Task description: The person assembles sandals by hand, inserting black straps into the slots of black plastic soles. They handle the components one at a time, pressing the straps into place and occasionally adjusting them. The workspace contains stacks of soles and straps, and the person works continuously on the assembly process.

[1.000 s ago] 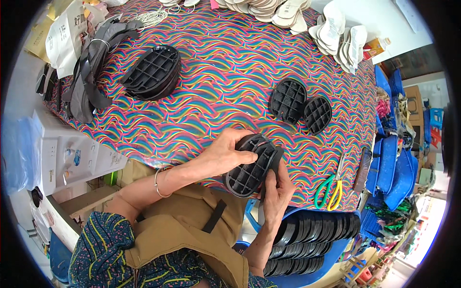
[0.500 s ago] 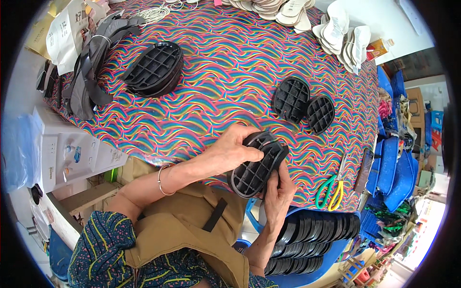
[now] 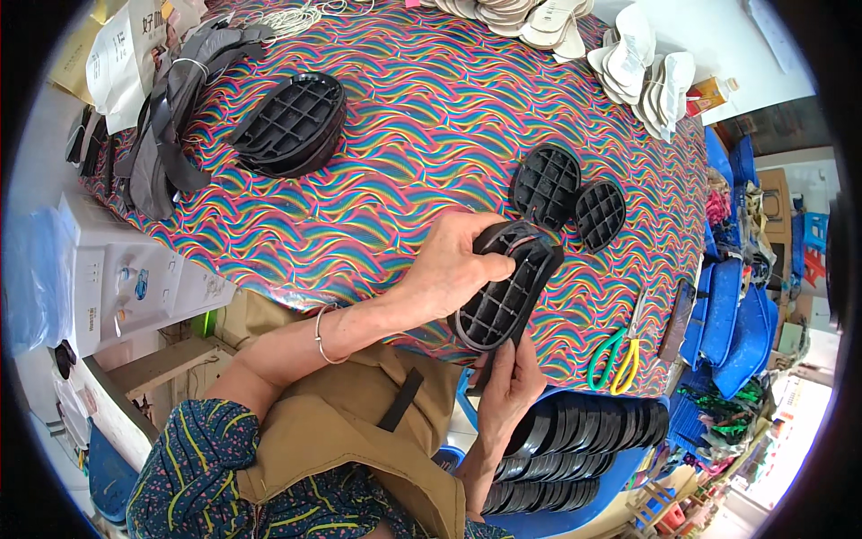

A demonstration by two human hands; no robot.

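Note:
My left hand (image 3: 460,262) grips a black shoe sole (image 3: 501,310) at its far end, thumb pressed over the rim and fingers beneath. The sole's gridded hollow side faces up. A black strip (image 3: 537,295) lies along the sole's right edge, and my right hand (image 3: 512,382) pinches its near end below the sole. Just beyond lie two black gridded pieces, a larger one (image 3: 546,184) and a smaller one (image 3: 600,216), side by side on the patterned cloth. A stack of similar soles (image 3: 292,126) sits at the far left.
Scissors with green and yellow handles (image 3: 620,359) lie at the right table edge. A blue tub (image 3: 620,481) of black soles stands below it. Dark grey strips (image 3: 166,126) are bundled at left. Pale insoles (image 3: 624,54) are stacked at the back.
Both hands have carried the sole slightly away from me and to the right. My right hand has slid from the sole's side to its near end, drawing the strip along the edge.

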